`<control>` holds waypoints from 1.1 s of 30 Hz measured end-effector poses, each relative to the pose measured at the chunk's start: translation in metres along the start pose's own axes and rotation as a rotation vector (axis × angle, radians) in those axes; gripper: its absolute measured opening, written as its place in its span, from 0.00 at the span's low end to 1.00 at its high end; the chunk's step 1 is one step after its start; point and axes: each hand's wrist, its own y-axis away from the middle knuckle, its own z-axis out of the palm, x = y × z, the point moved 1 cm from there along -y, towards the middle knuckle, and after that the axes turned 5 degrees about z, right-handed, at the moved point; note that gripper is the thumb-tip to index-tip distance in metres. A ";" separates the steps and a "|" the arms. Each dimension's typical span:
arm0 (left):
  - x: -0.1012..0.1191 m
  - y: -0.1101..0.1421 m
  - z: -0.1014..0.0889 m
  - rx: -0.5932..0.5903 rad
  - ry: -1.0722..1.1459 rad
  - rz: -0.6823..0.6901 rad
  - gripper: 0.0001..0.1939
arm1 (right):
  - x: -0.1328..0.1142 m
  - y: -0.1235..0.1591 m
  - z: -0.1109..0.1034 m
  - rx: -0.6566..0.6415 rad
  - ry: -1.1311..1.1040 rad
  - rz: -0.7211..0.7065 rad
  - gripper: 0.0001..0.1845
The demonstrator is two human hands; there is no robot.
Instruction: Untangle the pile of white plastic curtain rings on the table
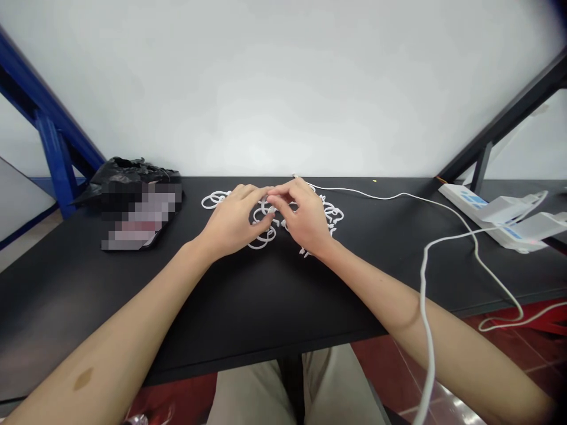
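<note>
A heap of white looped cable ties lies in the middle of the black table, near its far edge. My left hand rests on the heap's left side with fingers curled down onto the loops. Beside it, my right hand covers the right side, and its fingertips pinch toward the left hand's fingertips over one white tie. What exactly sits between the fingers is partly hidden. More loops stick out to the left of my left hand.
A black plastic bag and a blurred flat object lie at the far left. A white cable runs from the heap rightwards and off the front edge. A white power strip sits at the far right. A blue frame stands left.
</note>
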 end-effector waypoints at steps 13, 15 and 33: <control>-0.007 -0.001 0.000 0.066 -0.071 -0.121 0.22 | 0.005 -0.001 0.000 -0.039 0.037 0.103 0.12; -0.018 -0.001 -0.001 0.102 -0.207 -0.264 0.22 | 0.006 0.002 0.003 -0.120 0.115 0.064 0.12; -0.035 0.002 0.009 0.032 -0.324 -0.300 0.21 | 0.003 0.007 0.009 -0.515 0.368 -0.149 0.16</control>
